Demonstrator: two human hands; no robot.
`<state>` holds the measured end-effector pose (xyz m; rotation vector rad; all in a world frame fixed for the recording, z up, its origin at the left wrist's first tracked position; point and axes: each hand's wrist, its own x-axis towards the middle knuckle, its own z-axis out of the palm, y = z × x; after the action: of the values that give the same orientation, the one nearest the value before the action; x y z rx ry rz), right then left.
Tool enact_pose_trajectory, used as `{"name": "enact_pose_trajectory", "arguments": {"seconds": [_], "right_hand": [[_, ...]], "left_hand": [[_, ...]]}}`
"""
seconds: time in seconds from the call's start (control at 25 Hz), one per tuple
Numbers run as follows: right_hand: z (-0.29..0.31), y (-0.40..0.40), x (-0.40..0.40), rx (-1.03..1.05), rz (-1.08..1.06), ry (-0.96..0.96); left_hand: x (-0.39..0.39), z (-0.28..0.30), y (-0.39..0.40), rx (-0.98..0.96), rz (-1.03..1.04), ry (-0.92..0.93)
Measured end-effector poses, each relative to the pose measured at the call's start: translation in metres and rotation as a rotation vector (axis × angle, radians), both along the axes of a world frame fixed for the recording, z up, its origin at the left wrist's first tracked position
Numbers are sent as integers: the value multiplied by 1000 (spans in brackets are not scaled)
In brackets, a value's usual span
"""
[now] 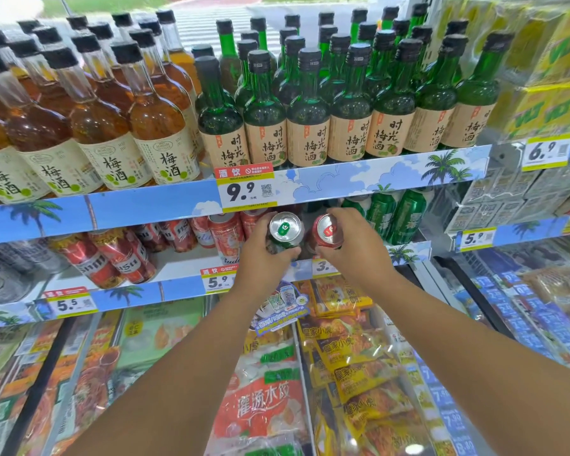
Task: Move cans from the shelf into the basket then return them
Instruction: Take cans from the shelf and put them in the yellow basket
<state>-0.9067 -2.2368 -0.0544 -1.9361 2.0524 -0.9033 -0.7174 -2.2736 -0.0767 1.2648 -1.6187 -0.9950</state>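
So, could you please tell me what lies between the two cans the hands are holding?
Nothing in the head view: only a narrow dark gap separates the green-tab can in the left hand from the red-tab can in the right hand.

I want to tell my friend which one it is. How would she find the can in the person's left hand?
Start at the big yellow 9.9 price tag on the blue shelf edge under the green bottles. Just below it two hands each grip a can at the can shelf. The left hand holds the can with a green tab; the other held can has a red one.
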Motion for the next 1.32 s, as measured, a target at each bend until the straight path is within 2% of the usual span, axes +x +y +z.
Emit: {"name": "enact_pose_trajectory", "arguments": {"seconds": [0.16, 0.28, 0.48, 0.72, 1.04, 1.32], "right_hand": [[26, 13, 14, -44, -24, -167], [33, 27, 30, 20, -24, -293], [43, 48, 60, 53, -28, -382], [46, 72, 100, 108, 95, -423], [59, 116, 153, 163, 308, -397], [67, 179, 273, 218, 660, -331]], "left_hand": [[15, 18, 8, -17, -64, 42], [35, 27, 14, 9, -81, 80], [84, 28, 31, 75, -75, 49], [139, 37, 75, 83, -44, 45], [202, 61, 168, 91, 239, 80], [304, 59, 316, 113, 594, 94]]}}
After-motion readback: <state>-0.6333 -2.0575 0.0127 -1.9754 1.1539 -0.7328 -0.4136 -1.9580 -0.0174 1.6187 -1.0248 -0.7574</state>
